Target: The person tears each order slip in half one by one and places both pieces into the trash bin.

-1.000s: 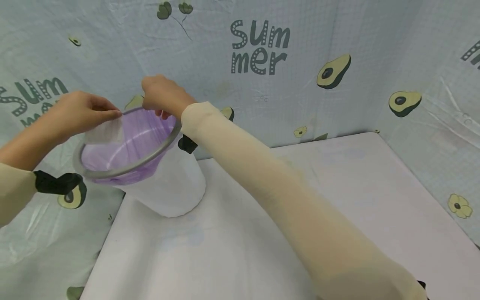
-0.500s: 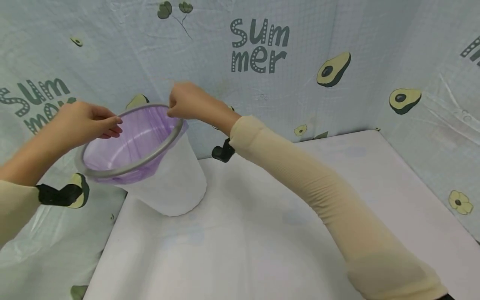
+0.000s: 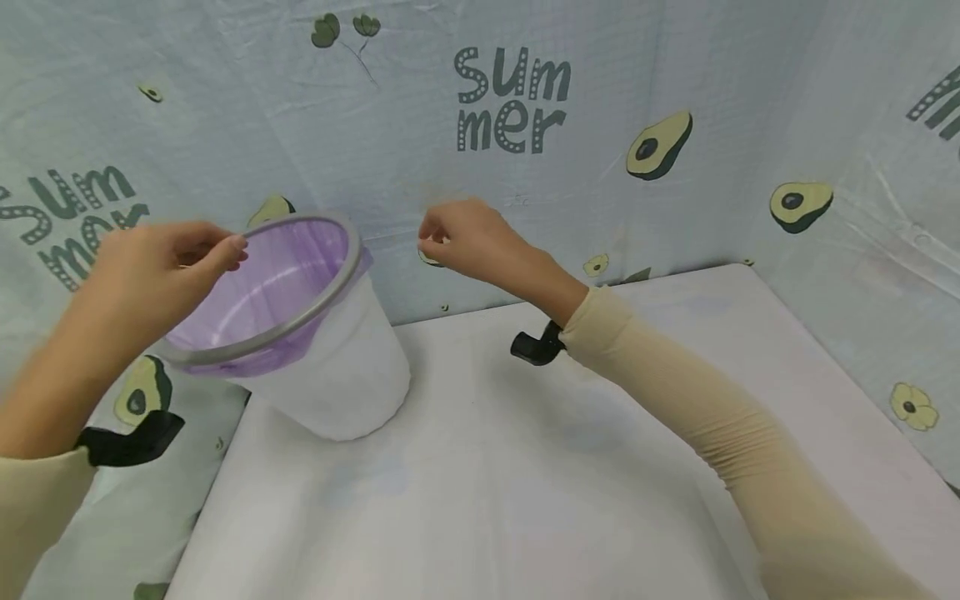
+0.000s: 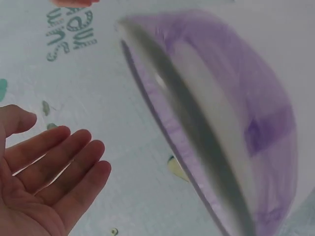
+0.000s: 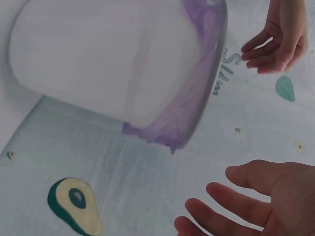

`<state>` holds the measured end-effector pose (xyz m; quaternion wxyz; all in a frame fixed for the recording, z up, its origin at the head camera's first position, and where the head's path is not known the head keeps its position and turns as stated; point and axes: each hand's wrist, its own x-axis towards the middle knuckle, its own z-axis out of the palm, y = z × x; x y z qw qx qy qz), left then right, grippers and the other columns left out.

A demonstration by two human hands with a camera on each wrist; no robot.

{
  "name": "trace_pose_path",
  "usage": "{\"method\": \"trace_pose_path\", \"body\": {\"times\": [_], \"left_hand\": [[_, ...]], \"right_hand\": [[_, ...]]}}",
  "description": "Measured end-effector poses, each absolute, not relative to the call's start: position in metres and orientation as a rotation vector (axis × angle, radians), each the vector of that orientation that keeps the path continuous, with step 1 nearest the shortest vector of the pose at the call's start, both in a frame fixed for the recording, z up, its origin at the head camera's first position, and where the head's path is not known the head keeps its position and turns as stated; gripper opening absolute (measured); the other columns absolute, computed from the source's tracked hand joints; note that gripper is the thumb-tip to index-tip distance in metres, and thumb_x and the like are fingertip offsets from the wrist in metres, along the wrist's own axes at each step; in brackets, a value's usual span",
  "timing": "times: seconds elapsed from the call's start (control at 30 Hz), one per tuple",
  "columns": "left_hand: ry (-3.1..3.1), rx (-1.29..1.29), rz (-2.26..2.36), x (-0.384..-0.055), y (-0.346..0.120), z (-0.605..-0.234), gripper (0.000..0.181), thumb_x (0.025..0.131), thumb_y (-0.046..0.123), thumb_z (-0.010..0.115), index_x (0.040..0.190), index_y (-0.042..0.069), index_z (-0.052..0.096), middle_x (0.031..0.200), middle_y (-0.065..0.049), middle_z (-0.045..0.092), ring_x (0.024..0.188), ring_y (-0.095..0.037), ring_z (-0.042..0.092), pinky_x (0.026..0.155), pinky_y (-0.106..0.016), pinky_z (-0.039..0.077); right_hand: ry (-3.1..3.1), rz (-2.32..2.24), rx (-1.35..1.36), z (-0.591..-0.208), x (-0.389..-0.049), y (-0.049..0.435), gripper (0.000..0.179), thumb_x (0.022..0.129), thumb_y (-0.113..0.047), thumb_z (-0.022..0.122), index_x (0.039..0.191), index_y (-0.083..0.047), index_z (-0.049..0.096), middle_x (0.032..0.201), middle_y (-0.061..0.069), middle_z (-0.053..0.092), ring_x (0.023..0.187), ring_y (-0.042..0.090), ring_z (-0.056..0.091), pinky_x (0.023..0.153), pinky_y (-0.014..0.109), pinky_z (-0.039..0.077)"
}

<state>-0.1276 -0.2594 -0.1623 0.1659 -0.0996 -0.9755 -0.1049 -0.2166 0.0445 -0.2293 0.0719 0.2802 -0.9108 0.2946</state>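
A white trash bin [image 3: 348,358] stands at the left of the white surface. Its purple bag [image 3: 262,292] lines the inside and folds outward under a grey ring [image 3: 303,317]. My left hand [image 3: 150,275] hovers by the bin's left side, close to the mouth. The left wrist view shows that palm bare, its fingers relaxed and apart from the ring. To the right of the bin, my right hand [image 3: 480,242] hangs in the air with nothing in it. Loosely bent, spread fingers [image 5: 236,201] appear in the right wrist view. What lies at the bin's bottom is hidden.
The white tabletop [image 3: 480,467] stretches right and toward me from the bin. Behind it and at both sides hangs a pale sheet [image 3: 420,108] printed with avocados and lettering. A black strap piece [image 3: 536,346] sticks out beneath the right wrist.
A small whitish piece under my left fingers one second ago is gone from the hand. My right hand has left the bin's rim and moved right. The left hand has lowered slightly.
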Motion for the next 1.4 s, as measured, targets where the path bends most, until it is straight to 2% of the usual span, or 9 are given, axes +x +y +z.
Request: {"method": "trace_pose_path", "body": {"times": [0.1,0.23,0.37,0.47,0.5,0.6,0.87,1.17,1.4], "left_hand": [[-2.636,-0.352,-0.428,-0.113,-0.252,-0.174,0.039,0.106,0.038,0.055,0.118,0.005,0.074,0.111,-0.020,0.074,0.099,-0.011,0.071,0.081,-0.025,0.053],[-2.416,-0.536,-0.550,-0.092,-0.239,-0.196,0.023,0.103,0.020,0.062,0.114,0.006,0.077,0.108,-0.014,0.076,0.090,0.027,0.053,0.078,0.002,0.038],[-2.268,-0.672,-0.469,-0.072,-0.225,-0.221,0.022,0.101,0.013,0.063,0.117,0.005,0.075,0.110,-0.013,0.076,0.104,-0.006,0.070,0.093,-0.005,0.041],[-2.194,-0.739,-0.327,-0.064,-0.216,-0.243,0.031,0.103,0.022,0.057,0.119,0.000,0.072,0.115,-0.016,0.073,0.106,-0.037,0.069,0.099,-0.029,0.051],[-2.170,-0.757,-0.287,-0.062,-0.214,-0.252,0.035,0.104,0.025,0.054,0.119,-0.001,0.072,0.116,-0.018,0.072,0.107,-0.040,0.068,0.098,-0.037,0.052],[-2.097,-0.795,-0.170,-0.057,-0.210,-0.278,0.045,0.106,0.031,0.047,0.118,-0.006,0.070,0.119,-0.021,0.070,0.110,-0.042,0.066,0.092,-0.055,0.052],[-2.079,-0.745,-0.104,-0.051,-0.221,-0.330,0.049,0.106,0.034,0.046,0.125,-0.005,0.068,0.126,-0.023,0.067,0.118,-0.044,0.062,0.094,-0.065,0.048],[-2.313,-0.608,-0.064,-0.052,-0.244,-0.370,0.061,0.110,0.046,0.031,0.147,0.003,0.052,0.149,-0.021,0.051,0.137,-0.045,0.046,0.113,-0.064,0.032],[-2.449,-0.494,-0.103,-0.056,-0.252,-0.392,0.066,0.109,0.057,0.025,0.158,0.015,0.039,0.163,-0.014,0.034,0.150,-0.042,0.026,0.119,-0.066,0.013]], "right_hand": [[-2.701,0.843,0.839,-0.240,-0.210,0.062,0.027,0.104,-0.027,0.059,0.124,-0.012,0.069,0.123,0.002,0.069,0.118,0.018,0.061,0.098,0.034,0.049],[-2.669,0.748,0.931,-0.255,-0.200,0.081,0.034,0.104,-0.026,0.060,0.133,-0.009,0.064,0.133,0.005,0.066,0.128,0.021,0.057,0.107,0.037,0.045],[-2.612,0.655,1.032,-0.269,-0.188,0.098,0.040,0.103,-0.025,0.062,0.138,-0.006,0.060,0.141,0.009,0.060,0.134,0.025,0.053,0.110,0.041,0.043],[-2.570,0.617,1.047,-0.280,-0.177,0.114,0.043,0.102,-0.026,0.064,0.140,-0.006,0.058,0.147,0.012,0.055,0.138,0.027,0.050,0.111,0.044,0.043],[-2.562,0.600,1.047,-0.283,-0.174,0.120,0.045,0.102,-0.027,0.065,0.141,-0.006,0.058,0.149,0.012,0.053,0.140,0.028,0.048,0.111,0.045,0.043],[-2.542,0.554,1.031,-0.297,-0.164,0.142,0.048,0.100,-0.028,0.067,0.142,-0.007,0.057,0.152,0.012,0.050,0.142,0.028,0.045,0.111,0.047,0.043],[-2.500,0.425,0.904,-0.341,-0.144,0.210,0.056,0.096,-0.025,0.072,0.146,-0.008,0.054,0.157,0.012,0.044,0.147,0.033,0.038,0.114,0.053,0.036],[-2.549,0.406,0.710,-0.378,-0.113,0.284,0.067,0.099,-0.028,0.067,0.157,-0.010,0.038,0.161,0.018,0.037,0.151,0.036,0.027,0.126,0.039,0.013],[-2.659,0.366,0.504,-0.393,-0.095,0.330,0.066,0.107,-0.030,0.053,0.162,-0.008,0.024,0.168,0.017,0.019,0.157,0.030,0.005,0.126,0.044,-0.002]]}}
